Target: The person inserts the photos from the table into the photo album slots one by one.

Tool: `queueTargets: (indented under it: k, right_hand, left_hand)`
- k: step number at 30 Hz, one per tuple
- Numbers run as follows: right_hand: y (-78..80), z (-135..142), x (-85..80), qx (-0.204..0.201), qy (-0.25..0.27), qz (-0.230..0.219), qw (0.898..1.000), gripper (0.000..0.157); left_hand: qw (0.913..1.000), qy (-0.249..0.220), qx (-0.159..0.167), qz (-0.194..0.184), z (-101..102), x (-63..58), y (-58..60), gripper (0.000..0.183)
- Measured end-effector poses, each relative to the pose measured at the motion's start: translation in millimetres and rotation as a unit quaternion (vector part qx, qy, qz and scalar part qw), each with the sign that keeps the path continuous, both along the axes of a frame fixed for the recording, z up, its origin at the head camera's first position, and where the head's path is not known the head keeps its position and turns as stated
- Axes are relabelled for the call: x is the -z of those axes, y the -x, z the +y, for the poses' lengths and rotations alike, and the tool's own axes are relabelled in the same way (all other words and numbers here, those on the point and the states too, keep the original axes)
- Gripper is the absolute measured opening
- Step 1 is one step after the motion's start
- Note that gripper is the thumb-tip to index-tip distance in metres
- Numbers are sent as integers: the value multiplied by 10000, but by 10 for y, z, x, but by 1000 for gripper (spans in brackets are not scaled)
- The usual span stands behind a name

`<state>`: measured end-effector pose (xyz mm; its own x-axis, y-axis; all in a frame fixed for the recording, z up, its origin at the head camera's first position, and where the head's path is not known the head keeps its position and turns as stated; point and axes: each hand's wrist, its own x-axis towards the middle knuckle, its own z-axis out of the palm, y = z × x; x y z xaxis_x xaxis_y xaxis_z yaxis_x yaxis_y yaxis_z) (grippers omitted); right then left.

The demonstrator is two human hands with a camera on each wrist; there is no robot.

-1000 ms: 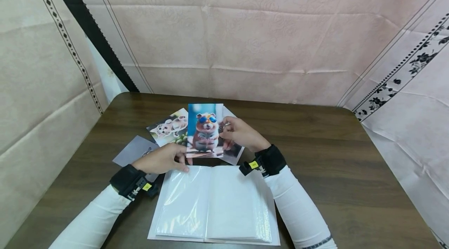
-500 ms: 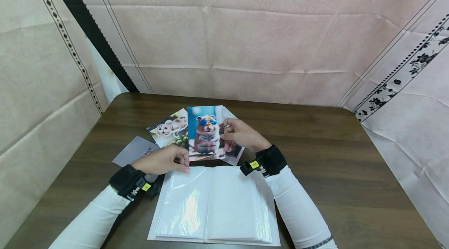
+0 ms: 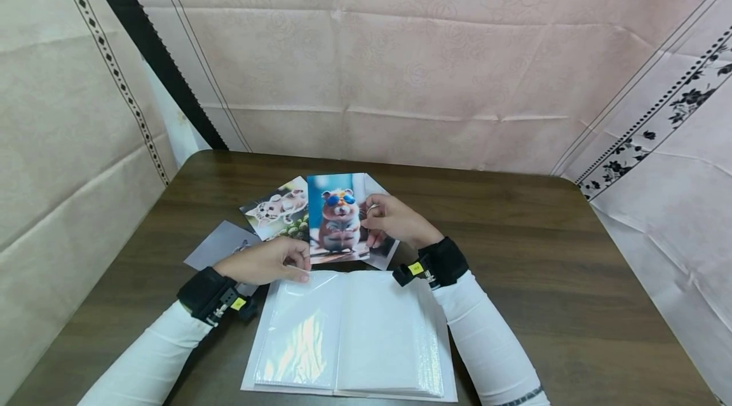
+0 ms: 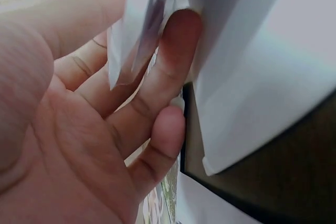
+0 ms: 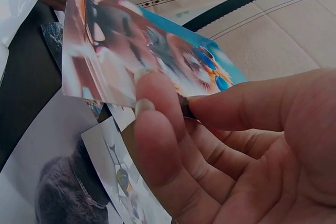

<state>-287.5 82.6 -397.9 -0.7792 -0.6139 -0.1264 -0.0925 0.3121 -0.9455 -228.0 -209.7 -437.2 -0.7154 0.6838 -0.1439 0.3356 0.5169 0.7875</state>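
Just beyond the top edge of the album [image 3: 380, 336], the photo [image 3: 338, 222] of a hamster is held up, apart from the pages. The right hand [image 3: 394, 218] pinches it by its right edge, thumb against fingers. At the album's upper left, the left hand [image 3: 265, 261] grips the top edge of the left sleeve [image 3: 297, 342]; whether its fingertips also touch the photo, I cannot tell.

As I judge it, the photo is picked up and the sleeve is in hand, but the photo is not yet inside the album. Neither facing page shows a picture; the pages beneath are hidden. Also outside it are the grey print [image 3: 217, 247] by its upper left corner, the pale-animal print [image 3: 277, 206] beyond that corner, and the rear print [image 3: 380, 257] behind the photo.

Picture side toward the wearer, the photo stands portrait: its long axis runs roughly in line with the album's spine, the hamster's head pointing away from the album, its feet toward it.
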Motion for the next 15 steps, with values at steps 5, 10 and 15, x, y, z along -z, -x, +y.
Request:
queueTargets:
  k: [5,10,15]
  right_hand:
    - [3,9,2,-9,8,-31,10000,27]
    - [1,19,-3,-15,2,-68,10000,29]
    - [-4,15,-7,-19,13,-46,10000,26]
  left_hand:
    - [10000,-49,46,-68,3,-24,-3,18]
    - [9999,-48,122,-89,3,-37,-19,21]
    - [9999,-100,128,54,11,-23,-18,19]
